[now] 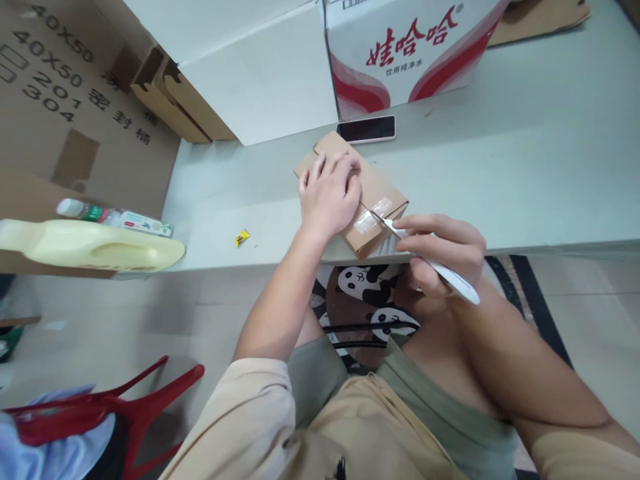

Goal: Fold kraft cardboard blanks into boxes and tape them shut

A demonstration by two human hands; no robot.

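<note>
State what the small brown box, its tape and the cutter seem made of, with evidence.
Small brown box: matt cardboard, by its tan faces and folded edges. Tape: probably glossy clear plastic; it glints and brown shows through. Cutter: handle likely smooth white plastic, evenly coloured; thin greyish blade presumably metal.

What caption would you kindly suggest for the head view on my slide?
Left hand on a cardboard box, right hand holding a white-handled cutter at the clear tape.
</note>
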